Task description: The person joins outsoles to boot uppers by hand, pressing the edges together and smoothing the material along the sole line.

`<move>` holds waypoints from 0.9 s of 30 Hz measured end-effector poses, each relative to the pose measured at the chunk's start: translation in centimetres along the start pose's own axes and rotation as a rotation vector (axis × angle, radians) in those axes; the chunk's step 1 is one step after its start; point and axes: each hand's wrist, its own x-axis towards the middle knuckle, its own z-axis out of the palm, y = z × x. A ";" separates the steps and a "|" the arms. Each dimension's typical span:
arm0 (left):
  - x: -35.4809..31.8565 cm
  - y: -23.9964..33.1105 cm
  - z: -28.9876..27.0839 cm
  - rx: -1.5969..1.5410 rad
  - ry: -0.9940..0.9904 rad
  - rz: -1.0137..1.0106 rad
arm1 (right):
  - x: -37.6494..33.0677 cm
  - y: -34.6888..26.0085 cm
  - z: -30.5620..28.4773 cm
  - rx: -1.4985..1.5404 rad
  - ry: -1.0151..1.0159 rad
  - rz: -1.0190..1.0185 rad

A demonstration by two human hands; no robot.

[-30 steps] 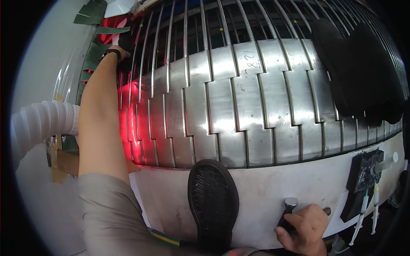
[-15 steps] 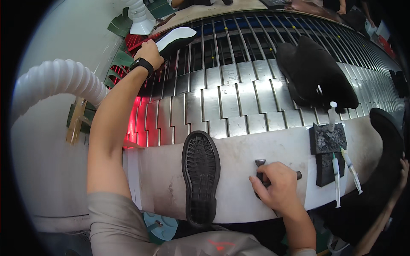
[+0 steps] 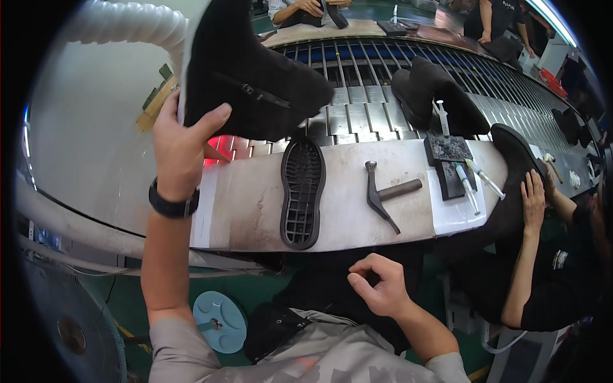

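Note:
A black boot [image 3: 246,76] with a side zip is gripped in my left hand [image 3: 177,150], up at the upper left. Its pale sole edge faces my palm, and the thumb presses on the dark upper. My right hand [image 3: 383,284] hovers over my lap, below the bench edge, its fingers curled in toward the thumb and nothing visible in them. On the bench, a black shoe sole [image 3: 303,191] lies with its ribbed inside up. A hammer [image 3: 389,191] with a dark handle rests to the right of it, touched by neither hand.
Black blocks [image 3: 449,150] with several syringes stand on the bench's right. Behind runs a metal slat conveyor [image 3: 357,121] carrying another dark boot [image 3: 440,96]. At right, a co-worker's hands [image 3: 533,195] touch a tall boot [image 3: 511,153]. A blue stool [image 3: 219,322] and a fan [image 3: 73,329] stand below left.
My left hand has brought the boot up from the conveyor and nearer to me. My right hand has let go of the hammer and drawn back over my lap. My view has shifted.

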 end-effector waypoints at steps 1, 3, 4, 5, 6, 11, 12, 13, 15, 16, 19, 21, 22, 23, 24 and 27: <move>-2.3 0.9 -0.9 -0.165 -0.017 -0.031 | -0.1 -0.7 0.6 -0.021 -0.051 0.035; -6.6 1.8 -2.0 -0.434 -0.058 -0.072 | -0.3 -1.4 2.2 0.139 -0.118 0.127; -8.7 1.8 -2.4 -0.488 -0.103 -0.063 | -0.2 -1.6 3.1 0.241 -0.130 0.138; -10.8 1.1 -3.0 -0.534 -0.125 -0.075 | 0.2 -2.2 3.4 0.308 -0.175 0.138; -12.8 0.7 -3.7 -0.579 -0.145 -0.090 | 0.4 -2.9 3.7 0.398 -0.224 0.141; -19.3 1.3 -2.8 -0.806 -0.147 -0.234 | 2.1 -3.5 5.6 1.003 -0.141 0.204; -20.1 1.1 -2.8 -0.897 -0.100 -0.300 | 2.1 -4.0 6.2 0.996 -0.128 0.218; -20.4 1.1 -1.8 -0.906 -0.072 -0.296 | 2.3 -4.8 6.6 1.031 -0.060 0.129; -21.2 -0.6 -1.2 -0.964 -0.096 -0.346 | 2.4 -4.3 6.0 1.078 0.003 0.033; -21.3 -1.3 -1.0 -1.007 -0.117 -0.387 | 1.8 -4.0 5.7 1.067 0.017 0.032; -22.4 -2.4 -0.3 -1.070 -0.139 -0.439 | -0.2 -3.5 4.9 0.917 0.201 0.009; -22.8 -2.9 0.3 -1.094 -0.150 -0.478 | -1.7 -4.3 4.4 0.873 0.244 0.011; -23.0 -2.9 0.7 -1.103 -0.150 -0.506 | -2.4 -4.6 4.2 0.837 0.274 0.007; -23.2 -3.0 1.1 -1.110 -0.150 -0.534 | -3.4 -4.4 4.0 0.809 0.282 0.007; -23.3 -3.0 1.6 -1.121 -0.158 -0.545 | -4.3 -4.4 3.9 0.797 0.294 0.013; -23.8 -2.6 2.9 -1.114 -0.237 -0.580 | -7.6 -4.0 4.0 0.726 0.368 0.038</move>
